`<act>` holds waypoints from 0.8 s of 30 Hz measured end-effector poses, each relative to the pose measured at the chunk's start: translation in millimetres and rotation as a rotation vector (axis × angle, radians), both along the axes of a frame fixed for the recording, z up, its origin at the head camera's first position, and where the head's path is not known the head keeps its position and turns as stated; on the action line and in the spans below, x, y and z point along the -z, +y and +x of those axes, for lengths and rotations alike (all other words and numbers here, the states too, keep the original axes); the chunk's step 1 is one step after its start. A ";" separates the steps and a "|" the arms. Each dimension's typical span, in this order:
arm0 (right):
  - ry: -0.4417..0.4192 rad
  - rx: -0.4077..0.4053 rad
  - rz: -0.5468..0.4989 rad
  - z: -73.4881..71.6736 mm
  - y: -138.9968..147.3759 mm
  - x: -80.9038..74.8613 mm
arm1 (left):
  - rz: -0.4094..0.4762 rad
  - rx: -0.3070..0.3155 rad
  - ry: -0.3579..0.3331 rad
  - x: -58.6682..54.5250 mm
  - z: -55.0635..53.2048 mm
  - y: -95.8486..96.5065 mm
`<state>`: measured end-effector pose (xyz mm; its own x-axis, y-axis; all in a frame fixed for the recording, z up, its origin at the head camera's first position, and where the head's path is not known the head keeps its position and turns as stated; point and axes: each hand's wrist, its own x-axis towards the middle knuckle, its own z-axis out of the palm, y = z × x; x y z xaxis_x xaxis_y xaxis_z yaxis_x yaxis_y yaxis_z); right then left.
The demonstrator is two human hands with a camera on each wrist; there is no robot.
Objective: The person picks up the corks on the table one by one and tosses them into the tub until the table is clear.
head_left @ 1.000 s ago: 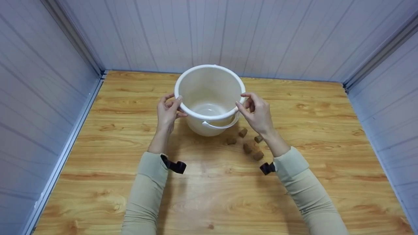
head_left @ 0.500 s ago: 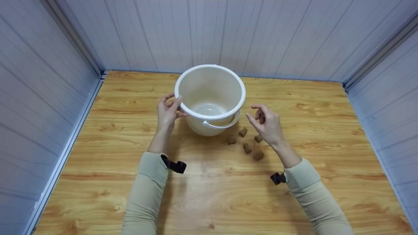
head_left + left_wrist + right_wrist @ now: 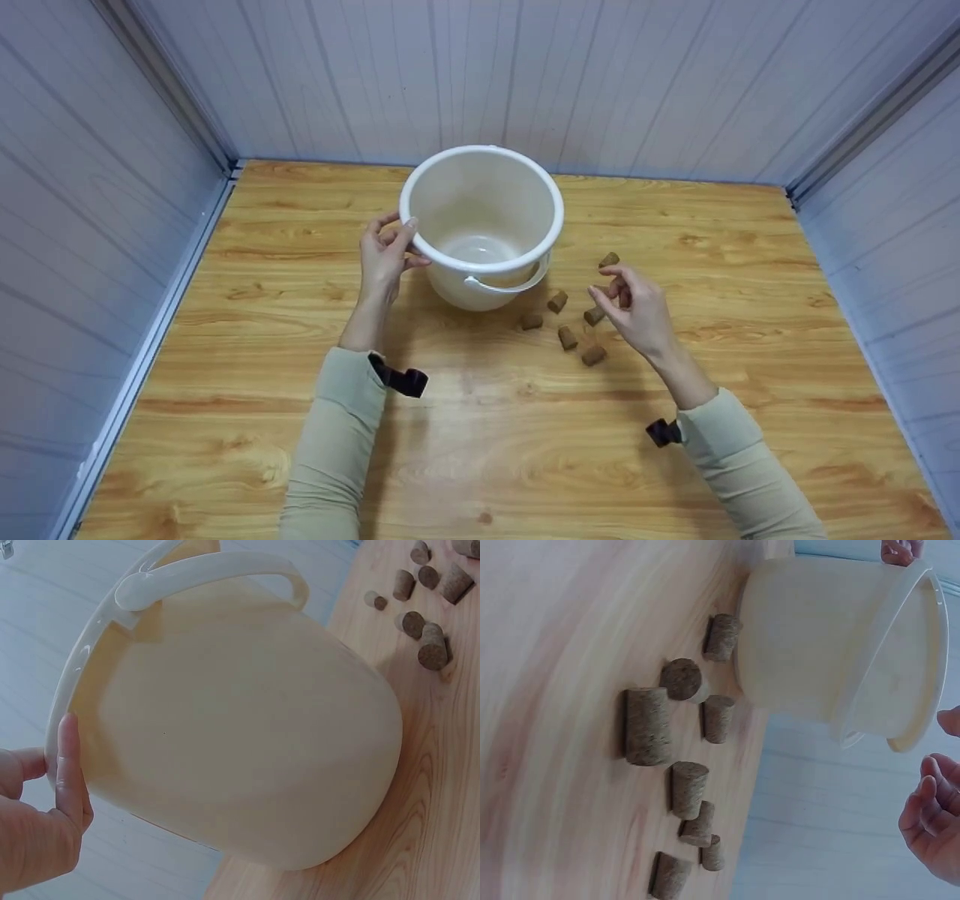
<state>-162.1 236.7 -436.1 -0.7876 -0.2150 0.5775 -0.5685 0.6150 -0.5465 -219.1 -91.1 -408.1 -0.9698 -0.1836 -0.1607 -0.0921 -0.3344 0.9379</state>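
Pale, panelled walls [image 3: 480, 82] stand on three sides, their boards marked by darker seams. Between them spreads the counter [image 3: 480, 465], covered in yellow-brown wood grain. A white bucket [image 3: 465, 291] stands upright on it, towards the back wall and roughly midway between the side walls, its mouth facing up. Two light-coloured sleeves [image 3: 330, 442] reach in from the near edge of the view.

The left hand [image 3: 382, 251] pinches the bucket's rim at its left side, the thumb over the rim and fingers against the outside. The right hand [image 3: 637, 307] is apart from the bucket, to its right, above the counter; its thumb and forefinger are parted and the other fingers are loosely curled.

The bucket's white handle [image 3: 510, 292] hangs down across the near right side. Small black devices [image 3: 409, 382] sit at both cuffs.

Smallest are the brown, tapered corks [image 3: 594, 355], lying scattered on the counter between the bucket and the right hand; the right wrist view shows eight. One cork [image 3: 610, 259] lies just beyond the right forefinger in the head view, and another [image 3: 592, 316] is partly covered by that hand.
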 end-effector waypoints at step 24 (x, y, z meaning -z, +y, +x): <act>-0.236 0.095 0.070 31.1 47.1 27.7 | -0.019 0.010 -0.004 -1.3 0.1 -1.5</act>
